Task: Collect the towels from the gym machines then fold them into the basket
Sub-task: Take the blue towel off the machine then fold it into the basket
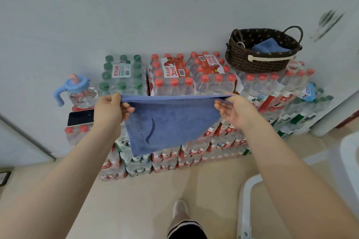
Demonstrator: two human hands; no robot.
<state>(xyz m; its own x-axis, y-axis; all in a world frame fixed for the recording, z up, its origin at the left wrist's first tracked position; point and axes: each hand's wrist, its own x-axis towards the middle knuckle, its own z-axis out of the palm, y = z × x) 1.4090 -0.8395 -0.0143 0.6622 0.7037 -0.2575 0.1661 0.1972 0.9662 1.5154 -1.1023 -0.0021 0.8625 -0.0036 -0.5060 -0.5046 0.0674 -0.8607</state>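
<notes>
I hold a blue towel stretched in the air in front of stacked water bottle packs. My left hand pinches its upper left corner and my right hand pinches its upper right corner. The top edge is taut and doubled, and the rest hangs down to a point at the lower left. A dark woven basket with handles stands on the bottle packs at the back right. A folded blue towel lies inside it.
Shrink-wrapped packs of bottles with red and green caps are stacked against the wall. A blue-lidded sippy cup and a dark phone sit on the packs at left. A white frame stands on the floor at lower right, near my shoe.
</notes>
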